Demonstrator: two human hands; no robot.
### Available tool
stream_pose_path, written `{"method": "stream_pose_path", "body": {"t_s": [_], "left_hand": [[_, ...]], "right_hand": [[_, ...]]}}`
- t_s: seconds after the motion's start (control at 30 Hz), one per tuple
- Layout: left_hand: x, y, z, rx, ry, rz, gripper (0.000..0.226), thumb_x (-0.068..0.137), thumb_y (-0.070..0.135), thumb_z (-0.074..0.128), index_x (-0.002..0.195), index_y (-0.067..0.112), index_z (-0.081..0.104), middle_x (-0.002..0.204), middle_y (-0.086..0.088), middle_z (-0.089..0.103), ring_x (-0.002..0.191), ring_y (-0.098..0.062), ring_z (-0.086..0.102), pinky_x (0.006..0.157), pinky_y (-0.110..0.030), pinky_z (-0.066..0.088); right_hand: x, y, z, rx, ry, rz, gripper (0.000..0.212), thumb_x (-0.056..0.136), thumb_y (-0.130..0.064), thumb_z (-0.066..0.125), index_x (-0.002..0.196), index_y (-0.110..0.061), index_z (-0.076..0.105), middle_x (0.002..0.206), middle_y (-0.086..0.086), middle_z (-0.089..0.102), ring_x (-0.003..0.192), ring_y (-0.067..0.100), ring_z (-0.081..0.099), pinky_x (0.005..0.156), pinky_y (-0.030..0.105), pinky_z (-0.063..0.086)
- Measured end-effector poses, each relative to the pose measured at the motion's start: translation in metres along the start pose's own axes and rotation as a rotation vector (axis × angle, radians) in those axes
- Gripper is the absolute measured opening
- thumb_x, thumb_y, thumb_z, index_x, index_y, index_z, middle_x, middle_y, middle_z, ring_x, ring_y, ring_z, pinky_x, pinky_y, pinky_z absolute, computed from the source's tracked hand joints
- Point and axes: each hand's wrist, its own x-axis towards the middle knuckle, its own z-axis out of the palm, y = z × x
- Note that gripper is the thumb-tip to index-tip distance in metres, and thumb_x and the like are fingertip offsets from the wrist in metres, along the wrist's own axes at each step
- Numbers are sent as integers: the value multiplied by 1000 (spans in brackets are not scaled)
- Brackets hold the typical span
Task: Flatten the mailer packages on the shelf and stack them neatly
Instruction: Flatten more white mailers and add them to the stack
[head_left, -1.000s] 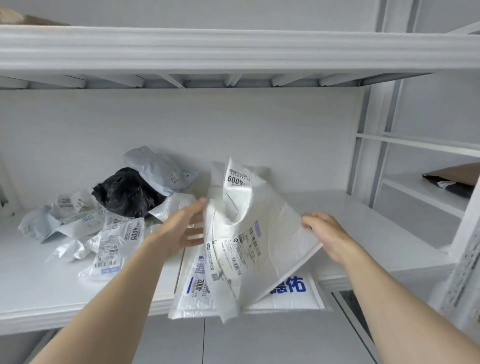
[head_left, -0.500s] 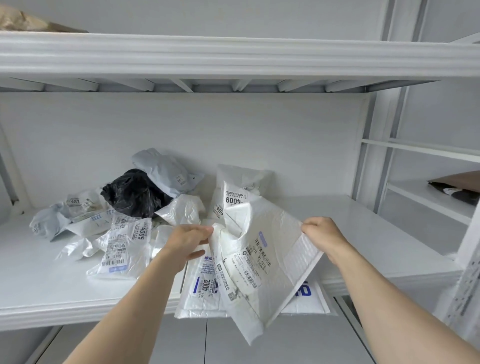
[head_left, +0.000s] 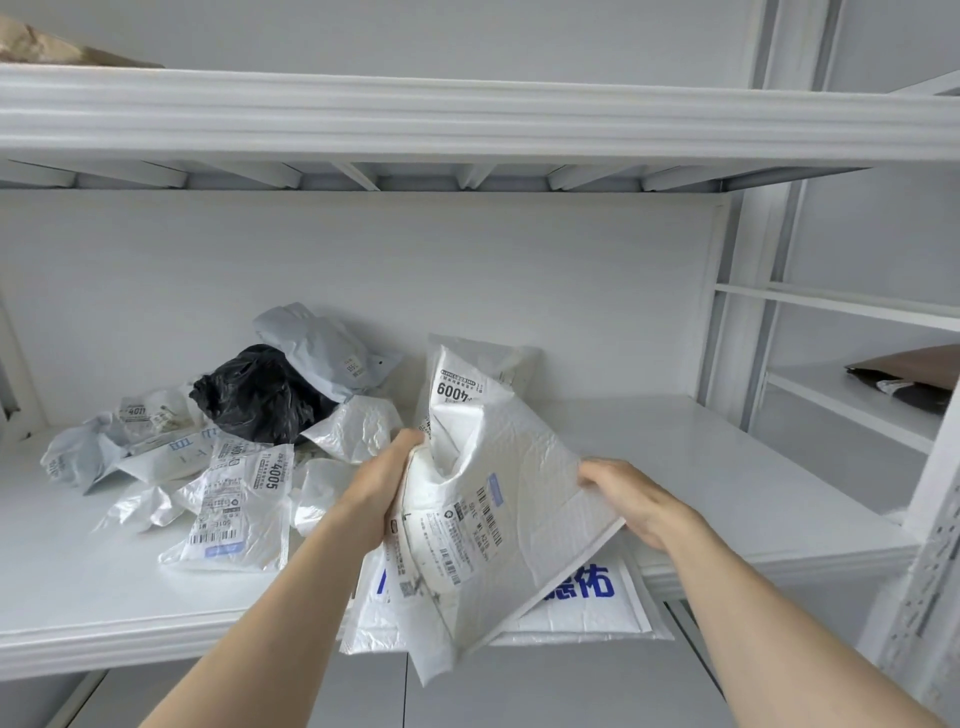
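Note:
A white bubble mailer (head_left: 498, 499) with a "4009" label is held tilted above the shelf's front edge. My left hand (head_left: 382, 483) grips its crumpled left edge. My right hand (head_left: 623, 493) holds its right edge, fingers curled round it. Beneath it lies a flat white mailer with blue print (head_left: 587, 597), overhanging the shelf (head_left: 727, 457). To the left sits a loose heap: a mailer labelled "4005" (head_left: 239, 514), a crumpled black bag (head_left: 254, 395), a grey mailer (head_left: 322, 348) and several smaller white ones.
The upper shelf beam (head_left: 467, 114) runs overhead. A white upright post (head_left: 727, 291) bounds the shelf on the right. A side shelf holds a brown package (head_left: 914, 371). Another white mailer (head_left: 493, 356) leans on the back wall.
My left hand went from open beside the mailer to gripping its left edge. The mailer dropped a little, then tilted up again between both hands.

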Motion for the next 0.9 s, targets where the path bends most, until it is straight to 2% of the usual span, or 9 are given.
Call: {"method": "stream_pose_path", "body": {"t_s": [0.13,0.23,0.37,0.43,0.53,0.6,0.7,0.77,0.9], "left_hand": [[0,16,0,-1,131,53,46,73,47,67,99,9,70,86,-12,74,73,-29,68,70,-38,53],[1,31,-6,-48,164,90,39,75,36,70,101,8,69,85,-11,73,72,-29,68,67,-36,53],[-6,45,-12,1,125,122,14,87,21,60,83,9,66,66,-7,66,54,-21,63,57,-30,47],[-11,50,-15,62,109,125,19,92,19,55,78,8,64,61,-7,64,50,-20,60,56,-29,44],[-14,50,-22,195,204,121,21,89,22,58,100,7,68,79,-10,71,64,-23,66,56,-28,48],[-15,49,-23,251,203,119,26,88,24,60,107,9,69,88,-12,74,68,-24,69,55,-29,50],[-20,52,-14,292,116,123,26,87,25,63,105,8,70,87,-14,75,67,-25,69,57,-28,52],[-22,54,-4,401,77,133,29,85,28,66,105,6,69,89,-13,74,73,-26,70,61,-28,52],[-29,59,15,518,33,120,32,79,27,69,99,2,68,82,-8,70,69,-24,65,62,-29,47]], "right_hand": [[8,-14,-9,98,11,-46,37,89,-54,46,86,-22,63,99,2,70,92,13,59,92,37,37],[13,-44,-15,3,34,-122,76,77,-79,46,126,-24,65,133,-7,61,124,12,53,113,36,31],[12,-81,-13,-184,64,-185,103,61,-96,37,136,-28,56,144,-7,51,134,14,45,116,39,29],[10,-92,-12,-270,78,-179,100,68,-96,23,136,-30,56,143,-5,52,134,19,46,116,41,29],[9,-99,-7,-329,91,-160,89,75,-91,15,116,-29,66,119,-1,67,113,21,61,108,44,37],[9,-97,0,-221,54,-176,91,68,-95,21,110,-28,67,110,-3,70,104,18,65,106,45,41],[15,-91,7,-67,33,-193,99,59,-98,34,121,-27,67,126,-4,66,118,18,59,109,43,39],[12,-92,8,29,-30,-160,92,58,-95,42,112,-27,72,118,-2,70,111,18,65,103,40,45],[7,-92,1,26,-219,-112,71,75,-72,63,116,-14,68,108,5,74,102,22,70,99,41,50]]}}
